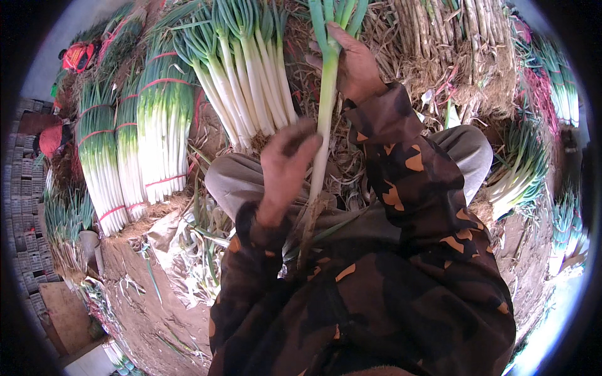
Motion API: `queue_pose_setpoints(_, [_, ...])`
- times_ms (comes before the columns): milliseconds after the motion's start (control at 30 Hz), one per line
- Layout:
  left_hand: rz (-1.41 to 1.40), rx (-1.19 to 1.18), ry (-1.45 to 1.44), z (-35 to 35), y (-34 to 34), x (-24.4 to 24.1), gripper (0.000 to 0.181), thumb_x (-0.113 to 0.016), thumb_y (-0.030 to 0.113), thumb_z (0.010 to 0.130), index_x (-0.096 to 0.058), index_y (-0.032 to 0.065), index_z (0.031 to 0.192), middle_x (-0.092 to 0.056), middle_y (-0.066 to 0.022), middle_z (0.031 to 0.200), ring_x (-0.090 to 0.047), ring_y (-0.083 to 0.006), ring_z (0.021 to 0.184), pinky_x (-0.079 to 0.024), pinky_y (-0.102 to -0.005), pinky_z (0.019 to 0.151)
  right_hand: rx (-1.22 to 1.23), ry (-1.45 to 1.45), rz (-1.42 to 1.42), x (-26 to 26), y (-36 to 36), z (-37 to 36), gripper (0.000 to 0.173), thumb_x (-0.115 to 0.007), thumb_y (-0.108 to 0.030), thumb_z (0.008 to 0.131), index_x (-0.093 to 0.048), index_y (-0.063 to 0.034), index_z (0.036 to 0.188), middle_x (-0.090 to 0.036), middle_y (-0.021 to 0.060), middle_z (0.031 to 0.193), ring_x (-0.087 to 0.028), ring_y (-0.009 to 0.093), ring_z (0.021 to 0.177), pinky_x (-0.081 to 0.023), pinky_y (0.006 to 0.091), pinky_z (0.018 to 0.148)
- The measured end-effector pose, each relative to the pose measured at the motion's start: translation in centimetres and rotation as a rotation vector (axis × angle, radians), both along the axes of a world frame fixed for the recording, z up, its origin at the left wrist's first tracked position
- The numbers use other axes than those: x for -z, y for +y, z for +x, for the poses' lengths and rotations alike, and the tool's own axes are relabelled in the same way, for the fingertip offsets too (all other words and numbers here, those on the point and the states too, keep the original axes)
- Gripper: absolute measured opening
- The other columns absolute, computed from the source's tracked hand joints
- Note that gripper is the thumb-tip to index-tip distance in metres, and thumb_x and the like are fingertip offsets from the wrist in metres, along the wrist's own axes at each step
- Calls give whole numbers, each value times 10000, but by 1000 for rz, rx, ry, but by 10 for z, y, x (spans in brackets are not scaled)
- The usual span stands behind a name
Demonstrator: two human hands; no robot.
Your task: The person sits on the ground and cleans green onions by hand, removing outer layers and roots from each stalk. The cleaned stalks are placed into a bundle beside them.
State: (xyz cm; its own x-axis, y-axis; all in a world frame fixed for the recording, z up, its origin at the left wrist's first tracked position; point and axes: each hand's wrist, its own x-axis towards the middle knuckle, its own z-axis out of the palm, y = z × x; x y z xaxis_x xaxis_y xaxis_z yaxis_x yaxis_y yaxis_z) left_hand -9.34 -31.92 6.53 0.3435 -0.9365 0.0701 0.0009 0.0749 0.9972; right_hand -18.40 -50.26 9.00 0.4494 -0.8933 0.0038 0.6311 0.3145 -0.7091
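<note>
My right hand (pixel 360 70) grips a large Welsh onion (pixel 324 117) where its white stalk turns into green leaves. The stalk hangs down towards my lap, its lower end brown with dry outer skin and roots. My left hand (pixel 288 167) is at the middle of the stalk, thumb and fingers against or just beside its left edge. Motion blur hides whether those fingers pinch anything. Just beyond my left hand lies a loose row of peeled Welsh onions (pixel 251 89), white stalks towards me, green leaves away.
Bundles of peeled onions (pixel 164 127) tied with red bands lie on the left. Unpeeled brown stalks (pixel 451 56) with roots are piled at the front right. Peeled skins (pixel 188 254) litter the soil floor (pixel 136 310). More onions (pixel 517 174) lie right of my knee (pixel 465 150).
</note>
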Motion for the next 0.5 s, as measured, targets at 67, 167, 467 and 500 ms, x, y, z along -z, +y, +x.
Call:
queue_pose_setpoints(67, [-34, 78, 145, 3, -39, -28, 461, -673, -2, 829, -530, -28, 1266, -642, -64, 1070, -589, -133, 967, -491, -273, 860, -31, 4, 18, -9, -1, -3, 358, -513, -269, 967, -507, -57, 1256, -613, 61, 1095, -578, 196, 1017, -486, 372, 897])
queue_pose_setpoints(167, [-175, 221, 337, 15, -91, -42, 523, -678, -60, 786, -518, -17, 1283, -637, -95, 1111, -590, -169, 1027, -478, -293, 902, -96, -37, -15, -12, -6, 2, 361, -511, -255, 963, -523, -62, 1267, -628, 68, 1136, -592, 193, 1025, -473, 351, 911])
queue_pose_setpoints(467, [-224, 382, 548, 21, -116, -37, 513, -655, -160, 720, -577, 2, 1200, -657, -94, 1038, -624, -184, 934, -498, -308, 860, -109, -10, -43, -8, -5, 0, 342, -513, -262, 970, -561, -20, 1208, -637, 70, 1069, -606, 168, 960, -473, 323, 884])
queue_pose_setpoints(500, [-219, 394, 566, 22, -117, -37, 513, -654, -165, 716, -582, 5, 1194, -657, -91, 1029, -625, -182, 926, -499, -308, 856, -113, 12, -45, -10, -5, -1, 341, -513, -264, 971, -562, -16, 1200, -638, 72, 1058, -609, 166, 945, -477, 322, 874])
